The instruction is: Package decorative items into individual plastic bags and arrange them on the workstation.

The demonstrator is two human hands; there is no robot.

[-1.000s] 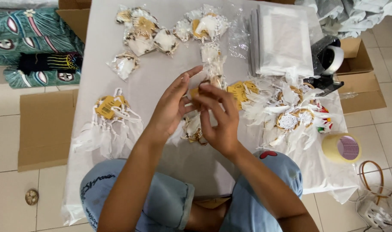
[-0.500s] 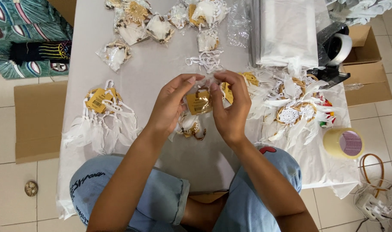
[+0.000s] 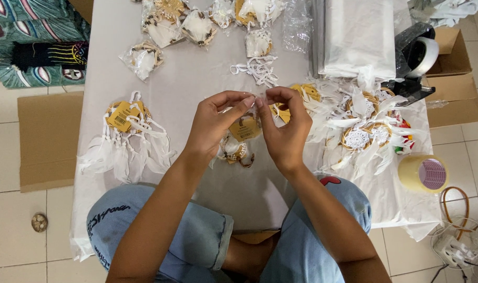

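My left hand point(image 3: 215, 123) and my right hand point(image 3: 285, 128) meet fingertip to fingertip above the white table point(image 3: 197, 78). Together they pinch the top of a small dreamcatcher point(image 3: 239, 144) with a yellow paper tag, beads and a ring, which hangs between my palms. A heap of white feathered dreamcatchers point(image 3: 362, 131) lies just right of my right hand. Another bundle of white dreamcatchers with a yellow tag point(image 3: 126, 133) lies to the left.
Several bagged dreamcatchers point(image 3: 197, 23) line the far edge, with loose white cords point(image 3: 257, 71) below them. A stack of clear bags point(image 3: 357, 36), a tape dispenser point(image 3: 414, 63) and a tape roll point(image 3: 425, 173) sit right. Cardboard point(image 3: 47, 136) lies on the floor.
Both hands lifted the small dreamcatcher and drew their fingertips together at its top. The view shifted, so the table contents sit higher in the picture.
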